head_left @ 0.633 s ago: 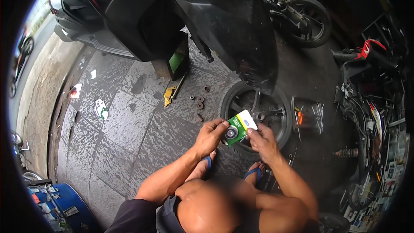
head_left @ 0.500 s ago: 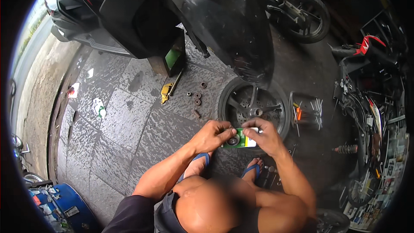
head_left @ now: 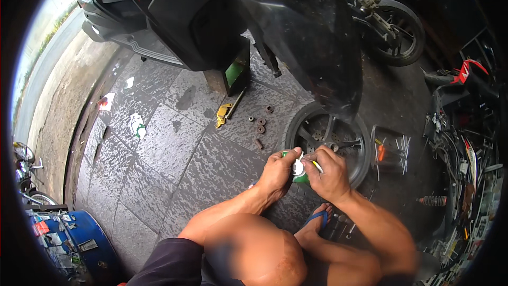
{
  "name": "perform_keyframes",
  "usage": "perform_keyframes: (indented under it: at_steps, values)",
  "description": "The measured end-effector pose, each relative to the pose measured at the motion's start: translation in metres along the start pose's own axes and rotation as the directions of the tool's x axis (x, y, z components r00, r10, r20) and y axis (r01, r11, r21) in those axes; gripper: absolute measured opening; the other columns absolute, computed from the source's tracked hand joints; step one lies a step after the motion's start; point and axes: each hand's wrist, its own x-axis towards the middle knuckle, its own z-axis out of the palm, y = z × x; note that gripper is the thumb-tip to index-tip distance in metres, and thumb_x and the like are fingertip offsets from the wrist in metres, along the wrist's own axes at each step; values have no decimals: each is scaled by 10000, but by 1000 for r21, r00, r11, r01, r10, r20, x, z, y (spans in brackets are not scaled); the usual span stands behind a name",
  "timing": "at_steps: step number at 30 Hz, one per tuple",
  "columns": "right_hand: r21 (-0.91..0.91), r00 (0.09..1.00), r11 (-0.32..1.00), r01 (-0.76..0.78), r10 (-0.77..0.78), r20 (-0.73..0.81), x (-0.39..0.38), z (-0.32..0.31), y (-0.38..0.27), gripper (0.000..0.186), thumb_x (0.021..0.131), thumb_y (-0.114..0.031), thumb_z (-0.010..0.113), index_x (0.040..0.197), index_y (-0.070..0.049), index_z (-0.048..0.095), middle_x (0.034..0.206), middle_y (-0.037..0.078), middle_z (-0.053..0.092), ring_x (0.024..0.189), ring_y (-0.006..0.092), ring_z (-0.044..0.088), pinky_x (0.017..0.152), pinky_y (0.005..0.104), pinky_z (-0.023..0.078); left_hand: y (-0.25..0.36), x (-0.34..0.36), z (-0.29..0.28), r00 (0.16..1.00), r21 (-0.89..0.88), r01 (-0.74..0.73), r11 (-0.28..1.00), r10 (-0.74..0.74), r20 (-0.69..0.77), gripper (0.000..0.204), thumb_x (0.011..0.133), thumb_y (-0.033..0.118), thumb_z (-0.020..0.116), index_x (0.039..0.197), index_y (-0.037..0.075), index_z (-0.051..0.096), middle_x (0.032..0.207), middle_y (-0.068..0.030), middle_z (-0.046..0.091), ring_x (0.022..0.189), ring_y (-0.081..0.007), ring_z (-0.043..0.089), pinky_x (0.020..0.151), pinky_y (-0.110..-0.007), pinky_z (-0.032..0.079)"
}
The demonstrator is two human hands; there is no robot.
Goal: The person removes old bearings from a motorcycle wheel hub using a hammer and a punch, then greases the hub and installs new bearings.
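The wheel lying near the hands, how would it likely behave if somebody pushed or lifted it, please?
Lying flat, the wheel seems unlikely to roll or tip. Its tyre and thick spokes suggest it may be rather heavy, and those rigid-looking spokes should hardly flex.

Between our left hand [head_left: 277,175] and right hand [head_left: 329,175] sits a packet [head_left: 300,178], in front of the near edge of a wheel [head_left: 328,127] lying on the floor [head_left: 211,164]. Left of the wheel we have rings [head_left: 261,129]; farther left, a bracket [head_left: 222,115]. Behind that, a box [head_left: 236,73] stands under the scooter [head_left: 196,21]. Right of the wheel lies a tray [head_left: 391,161] with tools [head_left: 381,152] in it. Beyond, at far right, is a motorbike [head_left: 378,16]. Scraps [head_left: 138,125] lie to our left, a drum [head_left: 90,243] at near left.
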Motion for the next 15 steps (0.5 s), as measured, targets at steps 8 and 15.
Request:
perform_keyframes:
  at_steps: [8,15]
  values:
    - [429,945,846,-316,241,219,26,140,-44,203,941,-187,617,869,2,619,819,186,623,744,388,624,668,440,493,78,24,-155,815,-282,-437,854,244,-525,236,974,359,602,860,153,587,733,17,602,633,-126,561,594,-312,426]
    - [633,862,589,-502,403,308,22,218,-61,268,941,-216,637,1084,3,695,911,169,697,836,267,665,718,359,504,60,-6,-191,843,-105,-270,957,183,-505,405,965,500,613,814,128,560,702,-1,557,607,-121,548,573,-309,464]
